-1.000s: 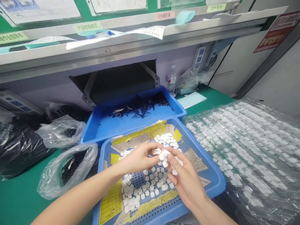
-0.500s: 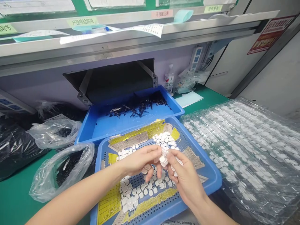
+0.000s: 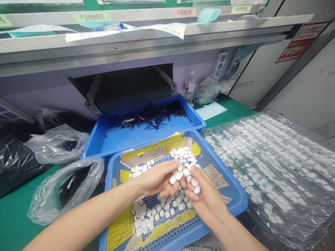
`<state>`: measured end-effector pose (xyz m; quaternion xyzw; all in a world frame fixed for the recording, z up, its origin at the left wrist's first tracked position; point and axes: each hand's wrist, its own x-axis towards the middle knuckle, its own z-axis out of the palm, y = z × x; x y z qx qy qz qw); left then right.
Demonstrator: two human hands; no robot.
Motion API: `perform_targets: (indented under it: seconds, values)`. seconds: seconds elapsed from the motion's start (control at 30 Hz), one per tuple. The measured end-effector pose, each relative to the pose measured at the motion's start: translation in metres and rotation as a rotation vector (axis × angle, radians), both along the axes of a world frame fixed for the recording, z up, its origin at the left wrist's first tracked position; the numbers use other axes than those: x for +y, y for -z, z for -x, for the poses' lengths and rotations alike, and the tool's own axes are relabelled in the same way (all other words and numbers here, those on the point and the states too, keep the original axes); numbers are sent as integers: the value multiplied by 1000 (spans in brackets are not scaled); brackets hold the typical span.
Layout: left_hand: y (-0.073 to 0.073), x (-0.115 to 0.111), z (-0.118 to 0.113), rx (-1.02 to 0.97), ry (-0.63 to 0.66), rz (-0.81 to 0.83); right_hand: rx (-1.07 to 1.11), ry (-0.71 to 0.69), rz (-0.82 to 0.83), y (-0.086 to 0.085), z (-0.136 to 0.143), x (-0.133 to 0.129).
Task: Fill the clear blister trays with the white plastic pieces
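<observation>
Both of my hands are over a blue perforated basket (image 3: 239,195), side by side and nearly touching. Several small white square plastic pieces with rounded corners (image 3: 176,177) lie on the curled fingers of my left hand (image 3: 159,179), its thumb resting on top. My right hand (image 3: 206,195) holds more white square pieces (image 3: 193,179) between thumb and fingers. Beneath and around the hands, many like pieces (image 3: 162,211) are scattered in the basket, some in loose heaps. Yellow and brown paper patches (image 3: 143,157) are taped to its walls.
Behind the basket stands a blue tray (image 3: 115,139) with thin black parts, below a dark chute (image 3: 133,89). Open plastic bags of black parts (image 3: 68,191) are at left. Clear trays of white pieces (image 3: 274,167) are stacked at right. A bottle (image 3: 190,85) stands behind.
My hands have turned and opened slightly, and the bunched white pieces between them are now spread across the fingers of both hands. The view has shifted a little.
</observation>
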<state>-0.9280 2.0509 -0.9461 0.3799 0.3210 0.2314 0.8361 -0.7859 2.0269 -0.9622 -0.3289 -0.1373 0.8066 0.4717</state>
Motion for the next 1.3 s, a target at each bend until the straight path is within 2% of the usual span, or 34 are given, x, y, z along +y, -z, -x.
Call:
perform_targets:
  seconds: [0.17, 0.37, 0.47, 0.67, 0.73, 0.9, 0.97, 1.03, 1.2, 1.3]
  values:
    - [-1, 3, 1, -32, -67, 30, 147, 143, 176, -3, -1, 4]
    - [-7, 3, 5, -115, -60, 33, 261, 185, 137, -6, -5, 4]
    - [-11, 1, 8, -85, -72, 16, 286, 172, 120, -6, -7, 3]
    - [-27, 0, 1, 31, -242, -217, 190, 140, 224, -7, -4, 2]
    - [-33, -2, -6, 114, -263, -308, 179, 100, 238, -8, -2, 2]
    - [-44, -12, -23, 453, -183, -654, 274, 41, 226, -8, 0, 3]
    - [-46, -13, -25, 496, -153, -740, 287, 63, 217, -8, -1, 3]
    - [-46, -12, -24, 471, -178, -733, 306, 64, 207, -7, 0, 3]
    - [-36, -1, -12, 480, -375, -650, 296, 58, 285, -11, -3, 5]
    - [-25, 7, -6, 617, -351, -630, 319, 41, 276, -19, -24, 2]
